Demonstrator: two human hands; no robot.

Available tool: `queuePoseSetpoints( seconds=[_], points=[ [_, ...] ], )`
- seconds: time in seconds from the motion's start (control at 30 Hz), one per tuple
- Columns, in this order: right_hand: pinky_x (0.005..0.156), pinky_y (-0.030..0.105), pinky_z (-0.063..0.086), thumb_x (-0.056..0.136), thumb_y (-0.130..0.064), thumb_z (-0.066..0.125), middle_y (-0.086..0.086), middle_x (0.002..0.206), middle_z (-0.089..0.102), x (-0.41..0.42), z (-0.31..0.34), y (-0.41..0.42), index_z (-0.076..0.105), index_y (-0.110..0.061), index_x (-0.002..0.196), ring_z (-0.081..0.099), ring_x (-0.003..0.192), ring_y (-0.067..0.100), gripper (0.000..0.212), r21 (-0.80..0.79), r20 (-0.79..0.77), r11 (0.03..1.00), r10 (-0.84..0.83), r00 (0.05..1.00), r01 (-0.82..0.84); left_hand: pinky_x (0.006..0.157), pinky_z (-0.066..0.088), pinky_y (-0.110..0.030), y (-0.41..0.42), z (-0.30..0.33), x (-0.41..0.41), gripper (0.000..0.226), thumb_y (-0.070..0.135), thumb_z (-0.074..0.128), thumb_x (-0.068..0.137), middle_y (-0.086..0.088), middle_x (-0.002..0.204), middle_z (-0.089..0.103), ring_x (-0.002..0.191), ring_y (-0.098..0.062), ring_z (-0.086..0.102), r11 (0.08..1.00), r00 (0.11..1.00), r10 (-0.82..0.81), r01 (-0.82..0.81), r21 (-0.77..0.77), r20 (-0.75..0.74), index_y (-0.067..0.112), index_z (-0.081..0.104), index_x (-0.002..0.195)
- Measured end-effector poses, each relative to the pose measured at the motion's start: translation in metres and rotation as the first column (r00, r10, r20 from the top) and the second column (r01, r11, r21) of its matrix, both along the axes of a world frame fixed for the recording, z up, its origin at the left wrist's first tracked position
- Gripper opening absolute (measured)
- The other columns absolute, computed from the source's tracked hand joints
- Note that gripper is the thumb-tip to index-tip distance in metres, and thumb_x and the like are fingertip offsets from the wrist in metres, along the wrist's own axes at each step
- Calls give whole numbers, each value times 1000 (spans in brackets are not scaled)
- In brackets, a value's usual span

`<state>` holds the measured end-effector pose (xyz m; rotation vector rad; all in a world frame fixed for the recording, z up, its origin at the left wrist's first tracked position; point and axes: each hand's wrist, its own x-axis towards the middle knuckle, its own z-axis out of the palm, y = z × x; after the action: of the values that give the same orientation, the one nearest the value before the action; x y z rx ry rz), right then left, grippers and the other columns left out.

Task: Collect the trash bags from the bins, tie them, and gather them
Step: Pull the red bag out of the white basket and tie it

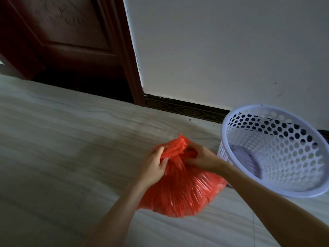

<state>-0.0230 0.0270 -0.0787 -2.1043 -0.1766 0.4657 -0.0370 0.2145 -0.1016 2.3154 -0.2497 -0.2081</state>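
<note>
pale wood-grain floor (62,139) ran up to a white wall (222,50) with a dark patterned skirting strip (187,107); dark red door (71,32) stood at the far left.

red trash bag (179,191) sat on the floor, out of the bin, full and rounded, body spreading below and toward the wearer from both sets of fingers. white perforated bin (277,150) stood just beside it on the right-hand side, tilted toward the camera, no liner visible inside.

left hand (154,166) – fingers curled, clamped on the gathered plastic at the left side of the neck. right hand (201,157) – fingers curled into the bunched plastic on the opposite side of the neck. the two hands sat close together, the neck between them.

key relation: the twisted neck (178,148) rose between the fingertips, its long axis running up and away from the wearer, with a free tail poking out beyond the fingers on the far side. neither hand was clearly nearer; both were on it.

judgement: tying step was in hand. could not tell whether a knot had already been formed – folds hid it. next pull would likely need the hands to draw apart across the neck's axis. risk: thin film tearing at the grip.
</note>
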Motion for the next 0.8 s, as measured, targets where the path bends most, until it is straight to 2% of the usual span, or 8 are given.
queuePoseSetpoints(
  seconds=[0.1, 0.17, 0.27, 0.33, 0.43, 0.6, 0.7, 0.8],
  points=[
    [80, 18, 46, 79, -8, 68, 1, 98, 65, -1, -4, -6, 63, -16, 101, 60, 92, 13, 24, -50, -49, 998, -29, 998, 27, 104, 36, -35, -5, 5, 5, 64, 42, 30, 80, -21, 127, 54, 122, -31, 49, 994, 998, -32, 37, 106, -51, -1, 51, 122],
    [82, 19, 42, 83, -9, 63, 4, 103, 65, -2, -1, -6, 65, -10, 106, 58, 93, 13, 23, -121, -19, 992, 44, 999, -46, 93, 43, -39, -8, 9, 8, 64, 47, 27, 78, -23, 111, 63, 109, -33, 57, 986, 994, -63, 76, 150, -89, -1, 61, 103],
    [72, 10, 35, 89, -8, 55, 2, 108, 62, -1, 4, -2, 64, -9, 113, 50, 93, 7, 26, -193, -49, 966, 165, 985, -172, 87, 45, -36, -11, 15, 12, 41, 35, 42, 86, -24, 103, 63, 103, -34, 58, 966, 990, -1, 38, 256, -144, 1, 66, 87],
    [76, 14, 32, 91, -11, 51, 4, 115, 61, 2, 6, 2, 63, -11, 115, 47, 94, 6, 27, -248, -114, 936, 228, 967, -250, 86, 41, -33, -14, 17, 14, 35, 27, 45, 89, -25, 105, 62, 105, -33, 56, 956, 986, 28, 22, 291, -165, 0, 66, 86],
    [80, 18, 31, 93, -14, 47, 6, 110, 60, 4, 6, 6, 63, -7, 112, 47, 94, 9, 26, -252, -179, 927, 238, 955, -278, 83, 44, -37, -9, 17, 11, 47, 35, 35, 80, -24, 99, 67, 99, -32, 62, 984, 984, 72, -44, 172, -163, -3, 63, 81],
    [71, 18, 30, 95, -16, 44, 6, 104, 64, 1, 1, 4, 64, -5, 103, 53, 87, 17, 25, -361, -71, 912, 180, 981, -193, 96, 43, -33, 11, 23, 0, 52, 67, 47, 65, 0, 102, 69, 104, -17, 61, 999, 971, 8, 0, 37, -238, 24, 61, 92],
    [81, 26, 37, 97, -19, 39, 13, 117, 63, -2, -3, 9, 62, -4, 107, 57, 105, 27, 29, -426, -87, 886, 162, 983, -184, 104, 27, -31, 12, 27, -4, 69, 63, 66, 64, 4, 128, 57, 124, -18, 45, 925, 974, -162, 205, 319, -157, 28, 53, 123],
    [88, 29, 39, 98, -18, 36, 17, 121, 60, 1, -2, 17, 60, -1, 108, 55, 111, 29, 31, -422, -98, 892, 132, 986, -162, 96, 30, -32, 10, 19, -4, 67, 69, 43, 69, -3, 115, 65, 115, -24, 51, 929, 988, -151, 146, 341, -12, 22, 61, 112]
  ],
)
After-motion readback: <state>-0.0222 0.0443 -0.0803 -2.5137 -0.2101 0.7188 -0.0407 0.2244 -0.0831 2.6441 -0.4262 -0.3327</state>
